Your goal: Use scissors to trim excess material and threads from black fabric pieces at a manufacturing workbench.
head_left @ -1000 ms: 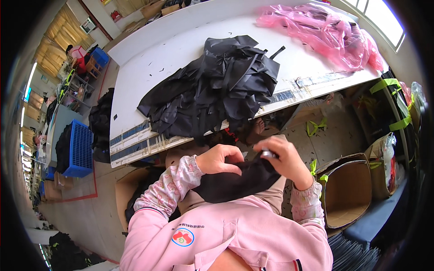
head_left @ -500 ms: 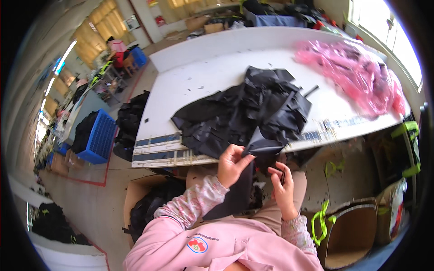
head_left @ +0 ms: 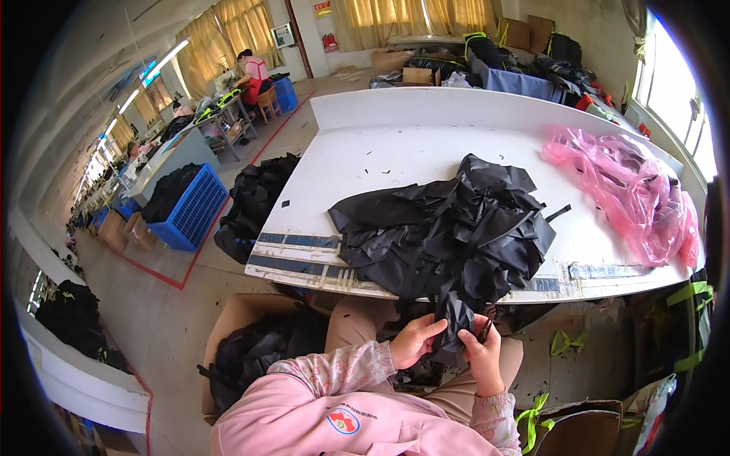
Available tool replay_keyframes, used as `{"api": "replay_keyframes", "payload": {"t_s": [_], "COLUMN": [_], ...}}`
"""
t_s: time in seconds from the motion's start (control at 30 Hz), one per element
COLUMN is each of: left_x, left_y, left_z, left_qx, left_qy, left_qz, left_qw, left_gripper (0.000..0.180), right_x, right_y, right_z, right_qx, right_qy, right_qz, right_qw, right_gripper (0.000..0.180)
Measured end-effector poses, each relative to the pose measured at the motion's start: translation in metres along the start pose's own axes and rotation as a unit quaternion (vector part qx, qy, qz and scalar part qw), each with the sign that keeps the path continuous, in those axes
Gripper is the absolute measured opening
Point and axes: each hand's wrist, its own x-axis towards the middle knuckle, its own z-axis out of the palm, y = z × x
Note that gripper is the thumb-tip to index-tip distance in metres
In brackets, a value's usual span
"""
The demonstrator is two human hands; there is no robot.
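Black fabric pieces [head_left: 456, 228] lie in a crumpled heap on the white table and hang over its front edge. One black fabric piece [head_left: 455, 325] stretches between my hands above my lap. My left hand [head_left: 414, 340] pinches its left edge, thumb on top. My right hand [head_left: 484, 351] grips the piece's right edge, its thumb pressed on the cloth. A small dark tool [head_left: 487, 329], perhaps thread snips, sticks out from the fingers of that hand; its shape is mostly hidden.
The white table [head_left: 372, 156] carries a pink plastic bag [head_left: 623, 190] at right. A cardboard box [head_left: 228, 327] of black fabric stands left of my legs, an open carton [head_left: 582, 433] at lower right. Further left is a blue crate [head_left: 190, 216]. A person [head_left: 255, 76] works in the back.
My right hand has closed on the fabric piece, from beside it before. The hands are nearer each other, with the piece drawn over my lap. The view has tilted upward.
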Motion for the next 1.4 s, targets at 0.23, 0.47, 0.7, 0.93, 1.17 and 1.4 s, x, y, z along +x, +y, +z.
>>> {"api": "replay_keyframes", "payload": {"t_s": [0.23, 0.47, 0.7, 0.93, 1.17, 1.4], "left_x": [-0.004, 0.003, 0.005, -0.012, -0.004, -0.004], "left_y": [0.004, 0.017, 0.021, 0.025, 0.038, 0.039], "left_z": [-0.032, -0.032, -0.022, -0.006, -0.008, -0.009], "left_qx": [0.114, 0.268, 0.047, 0.194, 0.241, 0.311], "left_qy": [0.068, 0.021, -0.023, -0.092, -0.068, -0.078], "left_qz": [-0.01, 0.124, 0.065, 0.052, 0.151, 0.183], "left_qw": [0.991, 0.955, 0.997, 0.975, 0.956, 0.929], "left_gripper": [0.019, 0.021, 0.03, 0.04, 0.021, 0.02], "right_x": [0.0, -0.004, -0.012, -0.015, -0.016, -0.029], "right_y": [-0.004, -0.015, -0.025, -0.033, -0.011, -0.012], "right_z": [-0.013, -0.01, -0.003, -0.004, -0.022, -0.028], "right_qx": [-0.033, -0.14, -0.181, -0.207, -0.277, -0.085], "right_qy": [0.057, 0.075, 0.081, 0.13, 0.04, -0.017], "right_qz": [-0.033, -0.117, -0.162, -0.158, -0.124, -0.013], "right_qw": [0.997, 0.98, 0.967, 0.957, 0.952, 0.996], "right_gripper": [0.011, 0.015, 0.022, 0.022, 0.015, 0.015]}}
